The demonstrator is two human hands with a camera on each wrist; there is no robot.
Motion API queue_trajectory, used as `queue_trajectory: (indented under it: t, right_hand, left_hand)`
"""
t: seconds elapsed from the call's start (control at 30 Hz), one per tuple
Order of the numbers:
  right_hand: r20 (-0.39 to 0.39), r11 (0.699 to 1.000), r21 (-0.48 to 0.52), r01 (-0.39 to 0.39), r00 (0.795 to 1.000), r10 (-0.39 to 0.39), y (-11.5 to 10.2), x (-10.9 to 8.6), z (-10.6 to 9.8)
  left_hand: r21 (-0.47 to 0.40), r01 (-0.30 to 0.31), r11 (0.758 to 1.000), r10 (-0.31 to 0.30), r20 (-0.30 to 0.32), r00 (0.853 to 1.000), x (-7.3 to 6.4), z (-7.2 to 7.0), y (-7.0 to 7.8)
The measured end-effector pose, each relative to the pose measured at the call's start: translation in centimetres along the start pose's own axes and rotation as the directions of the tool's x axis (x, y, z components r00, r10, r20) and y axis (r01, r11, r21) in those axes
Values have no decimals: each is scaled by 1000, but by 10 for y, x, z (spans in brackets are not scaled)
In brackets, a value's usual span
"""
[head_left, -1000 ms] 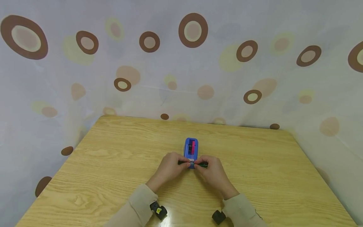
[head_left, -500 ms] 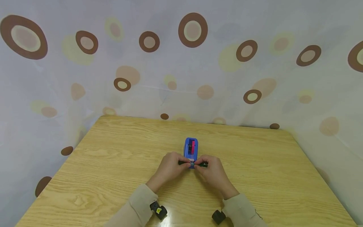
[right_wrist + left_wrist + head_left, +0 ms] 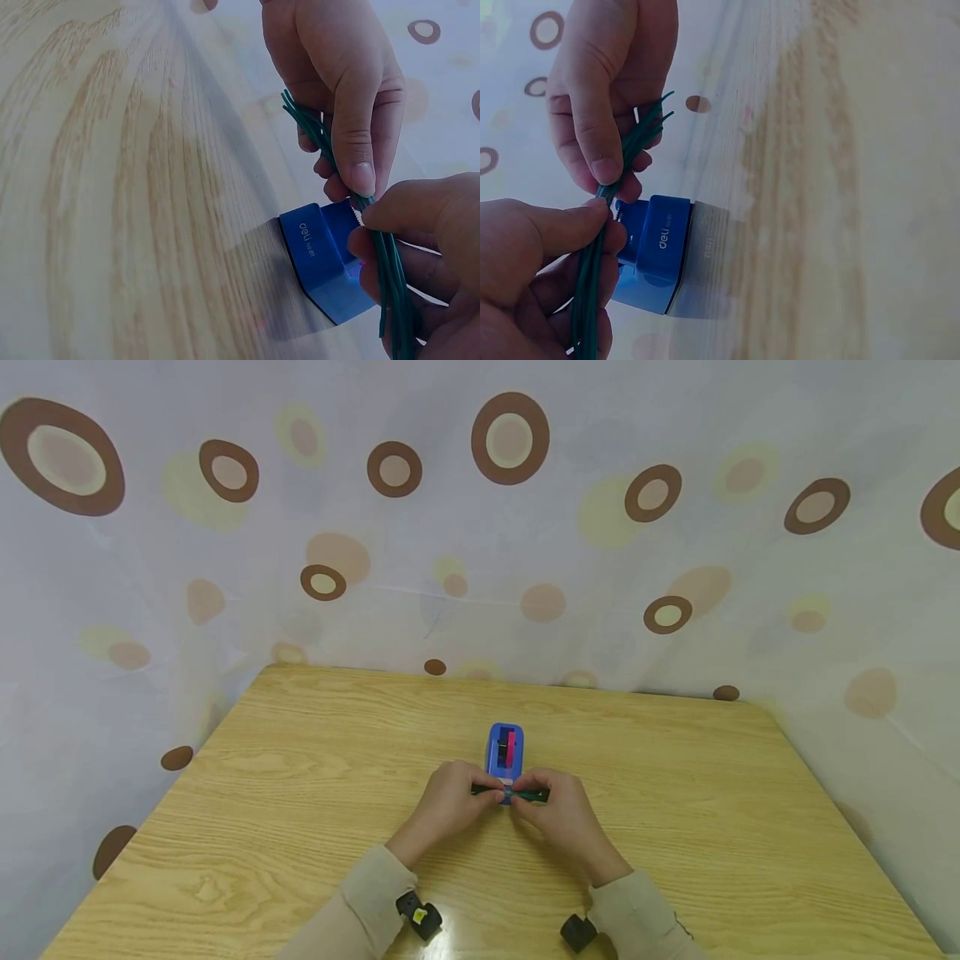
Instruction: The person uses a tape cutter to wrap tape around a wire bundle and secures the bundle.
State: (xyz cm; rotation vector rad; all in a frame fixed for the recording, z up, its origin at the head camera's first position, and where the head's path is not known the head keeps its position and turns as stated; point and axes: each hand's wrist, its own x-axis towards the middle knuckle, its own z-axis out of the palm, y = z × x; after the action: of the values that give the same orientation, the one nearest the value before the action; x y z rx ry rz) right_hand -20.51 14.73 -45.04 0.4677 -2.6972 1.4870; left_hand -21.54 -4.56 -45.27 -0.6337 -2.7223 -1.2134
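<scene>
Both hands pinch one bundle of thin green strands [image 3: 591,281] between thumb and fingers. My left hand [image 3: 452,799] holds one half and my right hand [image 3: 561,810] the other, their thumb tips nearly meeting at the middle. Loose strand ends fan out past the right fingers in the left wrist view. Behind the bundle a blue tape dispenser [image 3: 505,774] stands on the table, its cutter end facing the person. A pink and black roll core [image 3: 511,750] shows in its top opening. In the right wrist view the bundle [image 3: 386,262] passes close over the dispenser's cutter end.
The wood-grain table [image 3: 315,735] reaches back to a pale curtain [image 3: 480,535] printed with brown ovals. Black wrist devices [image 3: 420,917] sit below the beige sleeves [image 3: 378,893].
The right thumb and fingertips have shifted slightly left along the bundle, and more green shows beside them. The left hand and the dispenser have kept their places.
</scene>
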Motion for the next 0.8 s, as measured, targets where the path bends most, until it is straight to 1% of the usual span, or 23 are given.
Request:
queue_trajectory:
  t: [0.23, 0.5, 0.8]
  right_hand:
    - [-5, 1000, -7, 25, 1000, -25, -1, 0, 1]
    - [-17, 999, -13, 51, 999, -52, 1, 1, 2]
    - [-3, 998, -7, 61, 998, -61, 1, 1, 2]
  left_hand:
    - [-44, 31, 999, -30, 9, 1000, 0, 0, -1]
    - [-108, 84, 991, -80, 43, 996, 0, -2, -1]
    - [-134, 83, 988, -76, 56, 996, -1, -4, -1]
